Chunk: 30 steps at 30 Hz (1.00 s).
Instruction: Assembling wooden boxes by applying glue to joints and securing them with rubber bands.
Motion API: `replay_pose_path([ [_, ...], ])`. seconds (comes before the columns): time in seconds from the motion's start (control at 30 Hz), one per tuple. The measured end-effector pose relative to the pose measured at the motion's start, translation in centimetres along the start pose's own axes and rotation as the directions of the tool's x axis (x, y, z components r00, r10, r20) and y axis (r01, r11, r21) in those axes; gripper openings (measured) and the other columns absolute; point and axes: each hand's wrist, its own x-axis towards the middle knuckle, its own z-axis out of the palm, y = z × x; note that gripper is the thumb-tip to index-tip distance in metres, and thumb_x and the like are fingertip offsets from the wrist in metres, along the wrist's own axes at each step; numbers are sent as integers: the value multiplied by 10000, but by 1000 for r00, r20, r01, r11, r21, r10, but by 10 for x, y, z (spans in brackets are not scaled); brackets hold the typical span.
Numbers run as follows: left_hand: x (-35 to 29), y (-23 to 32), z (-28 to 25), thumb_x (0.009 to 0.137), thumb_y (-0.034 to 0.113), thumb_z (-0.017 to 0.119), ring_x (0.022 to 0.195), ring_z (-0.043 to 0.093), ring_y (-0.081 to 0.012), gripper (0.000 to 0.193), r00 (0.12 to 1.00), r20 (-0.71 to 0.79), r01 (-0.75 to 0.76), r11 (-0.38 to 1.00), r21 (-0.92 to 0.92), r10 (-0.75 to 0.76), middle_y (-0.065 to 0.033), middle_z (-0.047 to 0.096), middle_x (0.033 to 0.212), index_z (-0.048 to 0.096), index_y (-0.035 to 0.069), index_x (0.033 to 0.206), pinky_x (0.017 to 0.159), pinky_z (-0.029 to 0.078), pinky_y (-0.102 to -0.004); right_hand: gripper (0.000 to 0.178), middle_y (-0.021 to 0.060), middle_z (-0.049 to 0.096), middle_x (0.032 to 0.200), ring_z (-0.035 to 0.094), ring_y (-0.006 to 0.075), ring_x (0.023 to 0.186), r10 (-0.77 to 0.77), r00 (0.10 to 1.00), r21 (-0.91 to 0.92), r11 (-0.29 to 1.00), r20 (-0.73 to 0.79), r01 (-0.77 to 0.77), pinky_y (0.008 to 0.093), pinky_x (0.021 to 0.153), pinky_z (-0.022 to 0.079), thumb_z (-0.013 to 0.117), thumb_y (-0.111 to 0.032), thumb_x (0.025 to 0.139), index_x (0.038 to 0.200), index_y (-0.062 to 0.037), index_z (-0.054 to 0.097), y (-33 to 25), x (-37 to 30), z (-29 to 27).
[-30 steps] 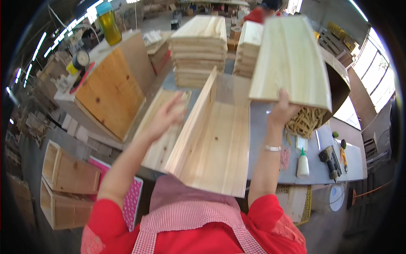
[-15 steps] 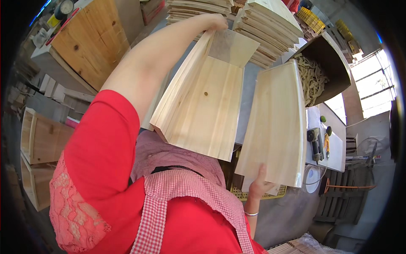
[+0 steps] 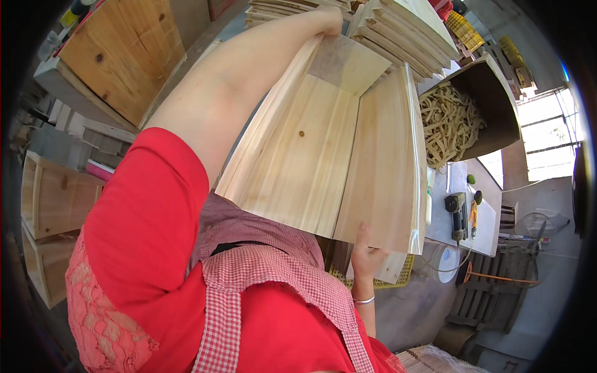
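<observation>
A partly assembled pale wooden box (image 3: pixel 305 149) lies before me, with a knotted base, a left side wall and a smooth, greyish far end panel (image 3: pixel 348 65). My left hand (image 3: pixel 329 22) grips its far left corner, the fingers partly hidden behind the wood. In my right hand (image 3: pixel 367 252) is a long wooden board (image 3: pixel 382 161), held at its near end with the thumb on its face. This board stands tilted along the right side of the base, its lower edge against or very close to it. Clear film seems to wrap the board's outer edge.
Stacked wooden panels (image 3: pixel 404 31) rise behind the box. Right of it stands a carton (image 3: pixel 497 105) with tangled pale strips (image 3: pixel 451 121). A nail gun (image 3: pixel 457 214) lies on the bench farther right. Wooden boxes (image 3: pixel 62 193) are piled at left; a yellow crate (image 3: pixel 398 276) sits below my right hand.
My right hand has brought the board leftward, closing the gap between it and the base. My left hand stays on the far corner, and the whole view has shifted slightly.
</observation>
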Motion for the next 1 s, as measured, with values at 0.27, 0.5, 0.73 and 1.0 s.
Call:
replay_pose_path([
  [0.27,1,-3,8,713,186,780,957,747,-343,286,985,15,172,977,-127,-172,-194,760,1054,788,33,954,783,600,-461,257,153,713,1080,679,243,986,-45,995,49,998,85,41,369,901,529,708,-50,945,1158,86,658,6,-4,4],
  [0.5,-43,14,-37,804,115,662,905,750,-363,217,995,54,94,979,-183,-86,-207,760,1000,785,3,944,802,596,-465,358,163,679,1202,654,241,1083,-78,980,34,997,181,73,362,945,517,690,-54,960,1281,75,598,2,-6,1],
  [0.73,-63,26,-54,823,63,691,1132,705,-339,335,975,102,219,939,-264,-198,-188,722,1223,758,41,1151,905,576,-438,353,212,688,1153,679,333,1058,-81,976,-45,995,203,92,386,935,526,697,-46,924,1247,71,615,2,-4,3],
  [1.0,-121,-10,-61,932,418,703,1086,708,-299,584,998,-47,-53,757,-651,29,-159,728,1206,629,12,1345,894,564,-407,361,188,703,1113,681,286,992,-35,968,-36,998,248,45,385,886,531,701,-47,907,1228,90,610,6,-15,-6],
])
